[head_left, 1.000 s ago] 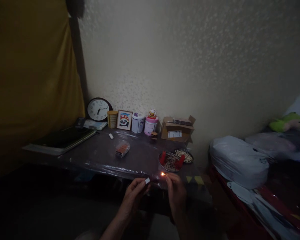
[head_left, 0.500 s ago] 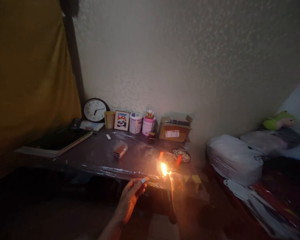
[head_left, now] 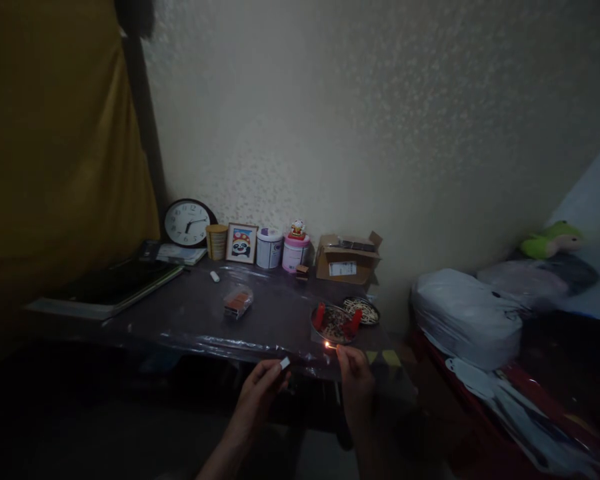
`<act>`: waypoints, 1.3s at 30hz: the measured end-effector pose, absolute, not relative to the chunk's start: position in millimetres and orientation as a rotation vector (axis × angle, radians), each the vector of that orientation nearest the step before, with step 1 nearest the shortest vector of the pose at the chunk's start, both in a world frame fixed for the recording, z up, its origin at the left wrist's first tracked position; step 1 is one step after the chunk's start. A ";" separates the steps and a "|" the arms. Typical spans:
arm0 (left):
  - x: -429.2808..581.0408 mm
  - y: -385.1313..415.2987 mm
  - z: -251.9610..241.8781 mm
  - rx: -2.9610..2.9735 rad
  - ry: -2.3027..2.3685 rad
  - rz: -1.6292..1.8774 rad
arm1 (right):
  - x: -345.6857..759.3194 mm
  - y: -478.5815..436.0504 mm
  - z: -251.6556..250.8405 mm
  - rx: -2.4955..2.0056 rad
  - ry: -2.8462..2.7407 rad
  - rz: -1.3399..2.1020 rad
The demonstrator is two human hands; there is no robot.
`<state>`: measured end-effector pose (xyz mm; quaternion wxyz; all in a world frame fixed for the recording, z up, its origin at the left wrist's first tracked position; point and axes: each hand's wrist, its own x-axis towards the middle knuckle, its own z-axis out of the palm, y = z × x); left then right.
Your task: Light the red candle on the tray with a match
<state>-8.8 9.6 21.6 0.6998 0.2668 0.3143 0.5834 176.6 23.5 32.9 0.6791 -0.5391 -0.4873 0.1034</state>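
My left hand (head_left: 258,390) is closed around a small matchbox (head_left: 285,363), whose white end pokes out past the fingertips. In my right hand (head_left: 356,381), thumb and fingers pinch a short match (head_left: 333,347) with a small glowing tip pointing left. Just beyond the match, near the table's front edge, sits a round plate (head_left: 336,340) full of burnt bits. Two red candles stand in it, one at the left (head_left: 320,316) and one leaning at the right (head_left: 353,324). Behind lies a dish of loose matchsticks (head_left: 363,311).
A plastic-wrapped pack of matchboxes (head_left: 239,301) lies mid-table (head_left: 280,307). Along the wall are a clock (head_left: 188,223), a panda picture (head_left: 241,243), two tubs and a cardboard box (head_left: 347,260). White bags (head_left: 465,313) are at the right.
The match's large bright flame has shrunk to a small glow, and the room looks darker. My right hand, hidden in glare before, now shows clearly. The left hand has barely moved.
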 end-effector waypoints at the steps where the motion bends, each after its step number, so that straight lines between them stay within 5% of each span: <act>1: -8.8 10.1 20.9 0.596 0.698 1.298 | 176.2 23.6 33.2 -1.211 -1.093 0.232; 39: -10.3 12.7 16.5 0.623 0.719 1.282 | 180.4 28.6 24.9 -1.201 -1.183 0.225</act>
